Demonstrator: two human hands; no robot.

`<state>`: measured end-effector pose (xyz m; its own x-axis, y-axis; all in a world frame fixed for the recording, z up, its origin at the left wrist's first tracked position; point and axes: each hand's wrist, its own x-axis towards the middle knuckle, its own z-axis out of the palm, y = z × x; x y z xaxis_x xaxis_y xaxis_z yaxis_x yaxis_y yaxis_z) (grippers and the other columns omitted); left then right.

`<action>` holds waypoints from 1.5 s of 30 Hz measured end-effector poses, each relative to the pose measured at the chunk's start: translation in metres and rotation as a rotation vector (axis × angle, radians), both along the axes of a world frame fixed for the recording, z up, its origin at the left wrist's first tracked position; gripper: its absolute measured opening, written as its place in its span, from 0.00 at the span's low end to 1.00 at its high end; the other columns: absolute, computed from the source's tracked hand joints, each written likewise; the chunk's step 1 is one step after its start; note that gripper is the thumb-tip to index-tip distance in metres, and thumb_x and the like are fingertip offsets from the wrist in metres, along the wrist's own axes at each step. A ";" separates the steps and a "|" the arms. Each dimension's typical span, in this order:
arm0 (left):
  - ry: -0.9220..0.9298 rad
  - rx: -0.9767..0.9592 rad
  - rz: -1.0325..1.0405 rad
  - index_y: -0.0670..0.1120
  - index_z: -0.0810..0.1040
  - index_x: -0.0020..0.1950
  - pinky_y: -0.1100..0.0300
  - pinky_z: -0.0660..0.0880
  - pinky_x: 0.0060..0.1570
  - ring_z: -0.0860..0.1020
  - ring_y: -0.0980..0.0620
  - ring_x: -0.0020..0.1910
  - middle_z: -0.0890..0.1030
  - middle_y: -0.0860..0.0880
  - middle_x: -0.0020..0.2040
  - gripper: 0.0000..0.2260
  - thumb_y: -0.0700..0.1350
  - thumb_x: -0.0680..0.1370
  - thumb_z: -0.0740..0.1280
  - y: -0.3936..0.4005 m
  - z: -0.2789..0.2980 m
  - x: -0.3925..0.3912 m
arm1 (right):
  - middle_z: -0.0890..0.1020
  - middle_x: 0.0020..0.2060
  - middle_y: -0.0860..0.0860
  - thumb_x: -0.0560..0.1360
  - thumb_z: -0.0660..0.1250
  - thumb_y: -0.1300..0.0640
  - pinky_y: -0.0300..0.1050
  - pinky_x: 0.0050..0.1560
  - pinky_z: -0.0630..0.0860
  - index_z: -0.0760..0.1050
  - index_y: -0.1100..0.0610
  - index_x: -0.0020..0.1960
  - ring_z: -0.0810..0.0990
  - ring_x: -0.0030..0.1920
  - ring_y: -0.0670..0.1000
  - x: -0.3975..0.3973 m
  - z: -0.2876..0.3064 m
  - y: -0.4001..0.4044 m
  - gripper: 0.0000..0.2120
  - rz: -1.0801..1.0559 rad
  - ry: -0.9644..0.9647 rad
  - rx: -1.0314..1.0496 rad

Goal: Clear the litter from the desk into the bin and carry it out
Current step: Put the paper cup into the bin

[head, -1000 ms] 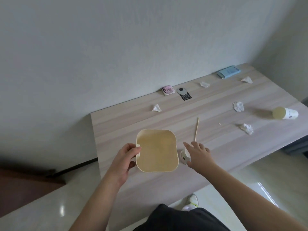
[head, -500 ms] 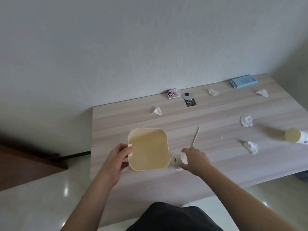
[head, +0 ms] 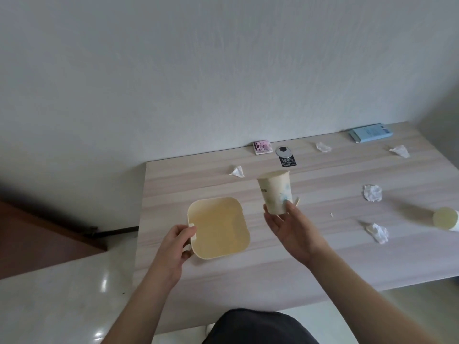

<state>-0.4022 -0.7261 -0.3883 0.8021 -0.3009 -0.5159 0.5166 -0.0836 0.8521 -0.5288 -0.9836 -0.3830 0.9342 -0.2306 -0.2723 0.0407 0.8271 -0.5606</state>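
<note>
A cream square bin (head: 218, 227) stands open on the wooden desk (head: 248, 274), empty inside. My left hand (head: 176, 242) grips the bin's left rim. My right hand (head: 288, 224) holds a white paper cup (head: 275, 192) upright by its base, lifted above the desk just right of the bin. Crumpled paper scraps lie on the desk: one behind the bin (head: 237, 171), one at mid right (head: 372, 192), one nearer the front (head: 377, 232), two at the back (head: 323, 147) (head: 400, 151). A second paper cup (head: 445, 218) lies on its side at the right edge.
A wooden stick (head: 297, 201) pokes out behind the held cup. A pink packet (head: 261, 147), a black tag (head: 286, 157) and a blue packet (head: 370, 132) lie along the wall. A dark wooden board (head: 37, 234) sits left on the glossy floor.
My right hand closed on the cup lying beside the bin and lifted it upright above the desk. My left hand kept its hold on the bin rim.
</note>
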 end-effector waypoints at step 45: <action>-0.036 0.010 -0.200 0.43 0.73 0.46 0.63 0.73 0.29 0.78 0.56 0.30 0.77 0.49 0.37 0.08 0.44 0.76 0.71 0.016 0.007 0.028 | 0.69 0.66 0.44 0.65 0.77 0.47 0.41 0.58 0.69 0.61 0.47 0.71 0.71 0.62 0.47 0.049 0.035 0.101 0.40 0.403 0.286 -1.598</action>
<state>-0.3740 -0.7106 -0.3813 0.7447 -0.4512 -0.4918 0.4584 -0.1897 0.8683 -0.4798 -0.8825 -0.3483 0.9638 -0.1995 -0.1769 -0.2636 -0.6136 -0.7443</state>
